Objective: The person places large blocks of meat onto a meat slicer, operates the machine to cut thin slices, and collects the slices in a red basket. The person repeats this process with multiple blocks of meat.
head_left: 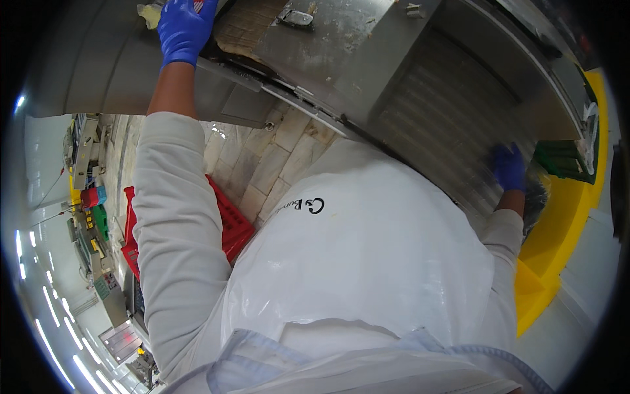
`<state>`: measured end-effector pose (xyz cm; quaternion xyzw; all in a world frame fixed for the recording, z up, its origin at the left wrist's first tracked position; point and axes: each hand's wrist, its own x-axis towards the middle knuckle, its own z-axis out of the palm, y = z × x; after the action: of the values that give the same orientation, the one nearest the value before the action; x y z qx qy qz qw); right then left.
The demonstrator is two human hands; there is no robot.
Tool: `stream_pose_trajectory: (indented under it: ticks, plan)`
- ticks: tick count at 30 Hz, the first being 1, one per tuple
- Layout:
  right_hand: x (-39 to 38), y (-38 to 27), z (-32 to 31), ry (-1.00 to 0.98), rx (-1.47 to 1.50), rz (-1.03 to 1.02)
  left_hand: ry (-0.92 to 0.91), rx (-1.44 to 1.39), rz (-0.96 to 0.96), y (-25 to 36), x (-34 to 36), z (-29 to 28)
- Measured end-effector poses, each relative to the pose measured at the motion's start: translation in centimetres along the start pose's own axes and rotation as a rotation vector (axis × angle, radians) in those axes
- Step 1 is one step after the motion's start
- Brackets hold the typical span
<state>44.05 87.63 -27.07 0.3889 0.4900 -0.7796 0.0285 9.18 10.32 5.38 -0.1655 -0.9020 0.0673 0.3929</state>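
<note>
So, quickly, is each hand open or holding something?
Left hand: fingers partly cut off by the top edge; cannot be told.
Right hand: dim and blurred; cannot be told.

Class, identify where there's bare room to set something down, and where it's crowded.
The streaked grey surface looks bare left of the right hand. The steel worktop offers a smaller, soiled patch between that surface and the small metal tray. Crowded: beside the left hand, near the brown board; and rightward, by the green crate.
</note>
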Motion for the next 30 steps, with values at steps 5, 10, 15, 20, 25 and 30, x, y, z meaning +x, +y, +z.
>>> stream_pose_trajectory:
  ticks: [5, 10, 15, 20, 25, 30]
  plan:
    - [3.0, 1.6, -3.1, 0.041, 0.067, -0.068, 0.002, -0.026, -0.057, 1.6, 0.1, -0.1]
    - [6.3, 2.0, -3.3, 0.038, 0.071, -0.112, -0.103, 0.008, 0.014, -2.3, 0.4, 1.2]
    - [8.1, 2.3, -5.3, 0.047, 0.042, -0.147, -0.107, 0.010, -0.029, -1.0, 0.5, 0.3]
    - [8.7, 3.7, -9.6, 0.066, -0.131, -0.217, -0.089, -0.030, -0.017, 0.0, 1.9, 2.5]
    - [4.7, 1.0, -1.0, 0.223, -1.141, -0.548, -0.144, 0.053, -0.094, -1.1, -0.5, -1.3]
    - [7.2, 3.9, -9.7, 0.232, -1.567, -0.967, -0.125, -0.090, 0.053, 0.9, 2.2, 1.9]
